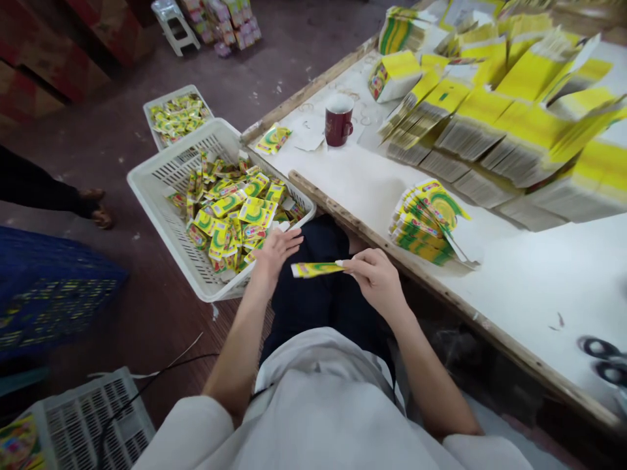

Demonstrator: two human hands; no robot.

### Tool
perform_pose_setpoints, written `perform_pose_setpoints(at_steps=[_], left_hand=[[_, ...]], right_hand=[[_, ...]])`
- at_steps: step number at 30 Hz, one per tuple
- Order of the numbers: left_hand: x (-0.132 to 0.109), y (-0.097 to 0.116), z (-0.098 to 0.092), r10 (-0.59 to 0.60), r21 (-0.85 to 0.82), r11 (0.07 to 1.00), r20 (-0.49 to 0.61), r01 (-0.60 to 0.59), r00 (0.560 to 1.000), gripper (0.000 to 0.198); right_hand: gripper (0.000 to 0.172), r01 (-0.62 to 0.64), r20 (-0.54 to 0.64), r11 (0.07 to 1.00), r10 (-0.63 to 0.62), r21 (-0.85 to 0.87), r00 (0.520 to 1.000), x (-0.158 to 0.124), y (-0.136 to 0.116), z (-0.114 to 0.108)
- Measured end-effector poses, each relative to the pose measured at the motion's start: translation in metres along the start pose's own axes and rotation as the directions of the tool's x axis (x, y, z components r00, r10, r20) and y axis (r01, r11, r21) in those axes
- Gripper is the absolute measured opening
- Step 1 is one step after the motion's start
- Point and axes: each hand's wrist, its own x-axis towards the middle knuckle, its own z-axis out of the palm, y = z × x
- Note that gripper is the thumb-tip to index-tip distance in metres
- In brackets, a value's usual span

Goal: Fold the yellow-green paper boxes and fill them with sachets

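My right hand [375, 277] pinches one end of a flat yellow and green carton [316, 269] over my lap. Its other end points left, toward my left hand [277, 254]. That left hand is at the near right rim of the white plastic basket [183, 274], fingers stretched out, with nothing seen in it. Inside the basket lie many small yellow and green packets [228, 219] in a loose heap. On the table to the right of my hands stands a stack of folded yellow cartons [426, 222].
A dark red mug [337, 121] and a single packet [273, 139] are on the white table [353, 176]. Bundled flat cartons [490, 117] fill its far side; scissors [605, 359] lie at the right. A smaller basket [159, 134], a blue crate [59, 287] and a person's leg [44, 186] are leftward.
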Motion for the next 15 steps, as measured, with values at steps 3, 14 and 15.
perform_pose_setpoints(at_steps=[3,14,15], left_hand=[[-0.004,0.011,-0.003,-0.103,0.304,0.953,0.284,0.012,0.953,0.089],[-0.034,-0.025,0.042,0.038,0.704,0.695,0.168,-0.147,0.985,0.074],[-0.034,-0.027,0.042,0.066,0.711,0.683,0.169,-0.168,0.983,0.069]], right_hand=[[0.031,0.165,0.122,0.982,-0.153,-0.095,0.981,-0.001,-0.004,0.000],[0.049,-0.381,0.144,0.735,0.367,0.561,0.919,-0.009,-0.003,0.041],[0.048,-0.383,0.130,0.735,0.379,0.559,0.916,-0.006,-0.004,0.043]])
